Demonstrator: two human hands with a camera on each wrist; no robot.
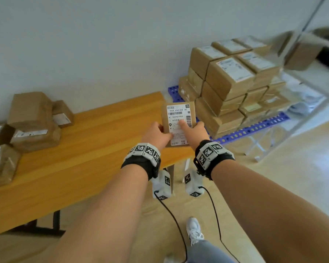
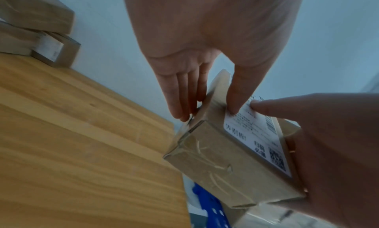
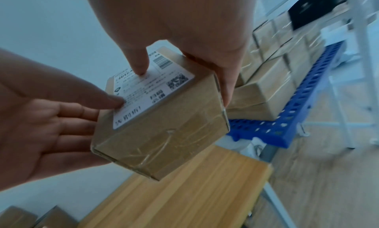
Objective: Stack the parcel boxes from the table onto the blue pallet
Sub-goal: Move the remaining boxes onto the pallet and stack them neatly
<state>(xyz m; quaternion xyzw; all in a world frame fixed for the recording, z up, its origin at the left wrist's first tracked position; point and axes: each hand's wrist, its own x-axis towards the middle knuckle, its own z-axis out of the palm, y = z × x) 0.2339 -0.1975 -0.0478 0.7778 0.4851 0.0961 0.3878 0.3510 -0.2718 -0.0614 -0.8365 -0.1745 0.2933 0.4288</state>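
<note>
I hold a brown parcel box with a white shipping label in both hands, in the air over the right end of the wooden table. My left hand grips its left side, thumb on the label. My right hand grips its right side, thumb also on the label. The blue pallet lies just right of the box and carries a stack of parcel boxes several layers high. In the wrist views the box sits between both palms, with the pallet behind it.
Several more parcels are piled at the table's left end against the wall. A white metal rack with a box on it stands right of the pallet. My shoe and wrist cables are over the wooden floor below.
</note>
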